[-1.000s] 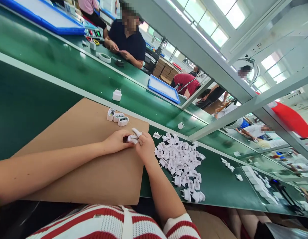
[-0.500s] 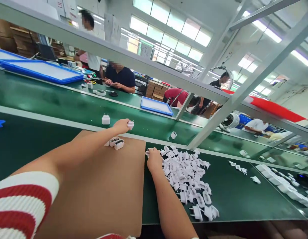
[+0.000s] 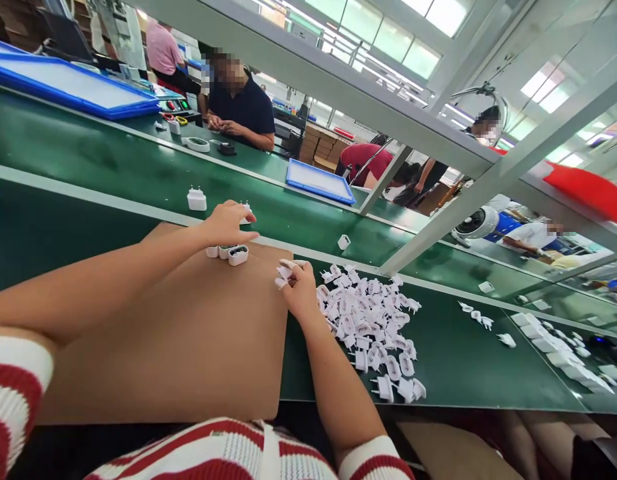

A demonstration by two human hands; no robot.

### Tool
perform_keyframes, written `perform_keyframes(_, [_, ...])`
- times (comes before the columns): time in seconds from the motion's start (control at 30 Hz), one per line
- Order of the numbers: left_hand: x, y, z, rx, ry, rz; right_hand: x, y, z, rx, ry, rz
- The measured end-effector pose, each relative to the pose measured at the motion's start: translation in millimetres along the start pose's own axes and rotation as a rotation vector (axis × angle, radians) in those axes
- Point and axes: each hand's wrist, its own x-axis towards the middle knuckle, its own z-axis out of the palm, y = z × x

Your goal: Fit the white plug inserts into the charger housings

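My left hand hovers with fingers stretched out over a short row of white charger housings at the far edge of the brown cardboard mat. A white assembled plug stands on the green belt just behind its fingers. At the mat's right edge, my right hand pinches a small white plug piece. Directly right of that hand lies a pile of white plug pieces.
Another white plug and a loose housing sit on the conveyor belt. Blue trays lie across it, where a person in a dark shirt works. A slanted metal post rises on the right, with more white parts beyond.
My left hand let go of the assembled plug on the belt and drew back over the housings. My right hand picked a piece out of the pile and brought it toward the mat.
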Motion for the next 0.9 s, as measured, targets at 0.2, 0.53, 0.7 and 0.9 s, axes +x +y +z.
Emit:
perform_keyframes(0.2, [-54,6,15,0.187,-0.013,0.165,4,-1,14,0.569,-0.056,0.269])
perform_keyframes(0.53, [-107,52,46,-0.122,-0.045,0.08,6,-5,2,0.882,-0.042,0.403])
perform_keyframes(0.7, [-118,47,51,-0.545,-0.289,-0.056,4,-5,8,0.622,0.022,0.377])
perform_keyframes(0.9, [-117,42,63,-0.698,-0.266,-0.066,-1,-6,11,0.39,0.017,0.212])
